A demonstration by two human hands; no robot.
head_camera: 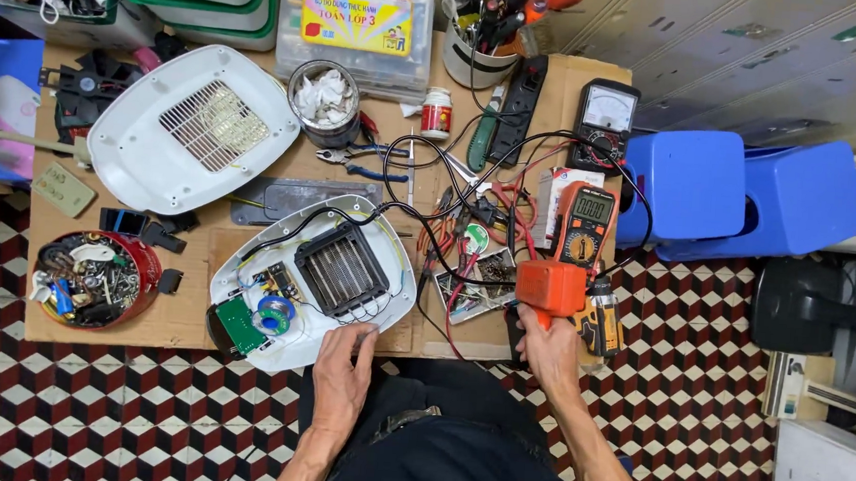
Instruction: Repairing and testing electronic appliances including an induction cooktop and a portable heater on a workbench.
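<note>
Orange soldering gun (551, 287) in the right hand (550, 355), fingers clenched round its grip, held over the near right edge of the worktop (185, 330), tip end hidden behind the body from here. Left hand (343, 372) lies with fingers loosely spread, not gripping, fingertips pressing the near rim of the opened white heater base (315, 278), which sits at the near edge, about mid-worktop. Inside the base: black finned heating block (341, 268) in the middle, green circuit board (242, 325) and a blue coil (274, 310) toward the near left side, thin wires running around the rim. White cover with grille (194, 127) lies apart toward the far left. Orange multimeter (584, 223) just beyond the gun, its red and black leads (471, 189) tangled between gun and base. Red bowl of screws (96, 280) at the near left corner. To do it well, I judge: hold the base flat with the left hand so it can't rock, bring the gun in from the right well above the leads, keep left fingers off the board area. Risk: tip or cord snagging those loose leads, or touching the plastic rim.
</note>
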